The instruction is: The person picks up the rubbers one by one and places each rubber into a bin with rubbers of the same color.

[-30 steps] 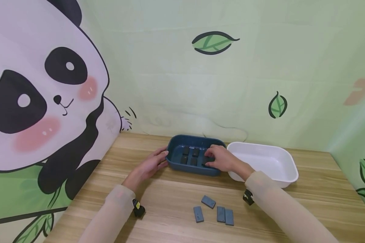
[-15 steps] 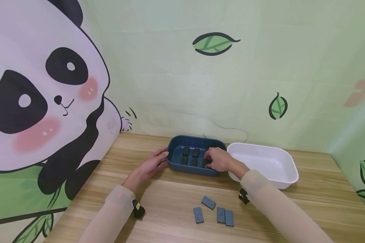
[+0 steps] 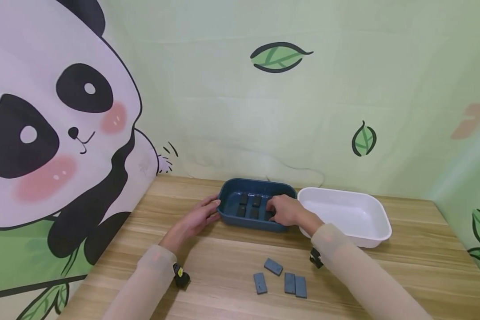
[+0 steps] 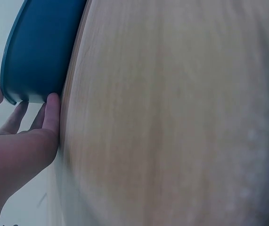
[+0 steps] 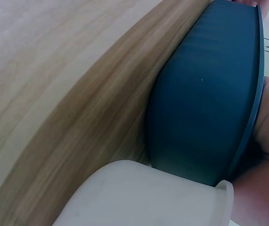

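A dark blue bin sits at the back of the table, several small dark rectangular blocks set out in rows inside it. My left hand touches the bin's left end; in the left wrist view its fingers lie fairly straight against the outer wall, the thumb by the rim. My right hand reaches over the front rim into the bin's right end. Its fingers are curled down around a dark block, mostly hidden beneath them. In the right wrist view the bin wall covers the fingertips.
A white bin stands right beside the blue one, under the right forearm. Several flat blue-grey rectangular tiles lie on the wooden table in front. Behind rises a green printed backdrop, with a large panda on the left.
My right hand and forearm have shifted slightly left inside the blue bin, its fingers staying low at the block. The left hand holds its place, and the loose tiles lie as before.
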Available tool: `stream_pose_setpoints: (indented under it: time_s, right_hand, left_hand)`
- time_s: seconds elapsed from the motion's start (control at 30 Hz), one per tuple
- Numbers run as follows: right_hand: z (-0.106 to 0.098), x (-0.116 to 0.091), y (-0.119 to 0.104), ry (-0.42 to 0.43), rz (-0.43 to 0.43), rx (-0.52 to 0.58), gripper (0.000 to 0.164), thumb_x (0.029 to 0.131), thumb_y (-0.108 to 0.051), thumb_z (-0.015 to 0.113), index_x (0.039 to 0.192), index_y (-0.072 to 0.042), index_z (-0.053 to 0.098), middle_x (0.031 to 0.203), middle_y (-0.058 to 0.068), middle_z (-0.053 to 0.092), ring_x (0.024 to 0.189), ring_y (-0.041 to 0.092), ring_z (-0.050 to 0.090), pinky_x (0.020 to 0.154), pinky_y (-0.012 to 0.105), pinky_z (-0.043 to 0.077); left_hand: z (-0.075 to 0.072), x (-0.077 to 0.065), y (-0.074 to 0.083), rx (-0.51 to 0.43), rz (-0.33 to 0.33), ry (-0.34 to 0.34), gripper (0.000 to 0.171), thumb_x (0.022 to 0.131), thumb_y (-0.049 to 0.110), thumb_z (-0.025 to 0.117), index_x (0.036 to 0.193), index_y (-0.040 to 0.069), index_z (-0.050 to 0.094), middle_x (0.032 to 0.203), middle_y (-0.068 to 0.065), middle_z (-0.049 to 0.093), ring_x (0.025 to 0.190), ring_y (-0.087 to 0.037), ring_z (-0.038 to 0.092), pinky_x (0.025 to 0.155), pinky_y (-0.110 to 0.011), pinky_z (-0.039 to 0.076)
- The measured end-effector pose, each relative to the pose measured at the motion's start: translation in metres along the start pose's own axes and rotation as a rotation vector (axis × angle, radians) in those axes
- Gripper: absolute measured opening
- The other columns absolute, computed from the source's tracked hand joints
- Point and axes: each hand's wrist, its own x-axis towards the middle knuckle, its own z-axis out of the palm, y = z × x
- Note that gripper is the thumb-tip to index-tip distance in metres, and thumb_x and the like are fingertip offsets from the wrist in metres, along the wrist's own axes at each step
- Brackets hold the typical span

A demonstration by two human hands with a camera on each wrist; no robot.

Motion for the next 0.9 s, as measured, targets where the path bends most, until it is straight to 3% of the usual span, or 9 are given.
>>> stream_pose_setpoints:
  time_s: [0.9]
  right_hand:
    - [0.0028, 0.0011, -0.0017, 0.011, 0.030, -0.018, 0.030, 0.092, -0.021, 0.084, 0.119, -0.011, 0.075, 0.113, 0.009, 0.073, 0.103, 0.025, 0.067, 0.094, 0.046, 0.058]
  left_hand:
    - [0.0002, -0.0010, 0.0020, 0.004, 0.009, -0.030, 0.057, 0.115, 0.020, 0.048, 0.165, 0.002, 0.027, 0.167, -0.022, 0.035, 0.155, -0.033, 0.034, 0.125, -0.047, 0.033]
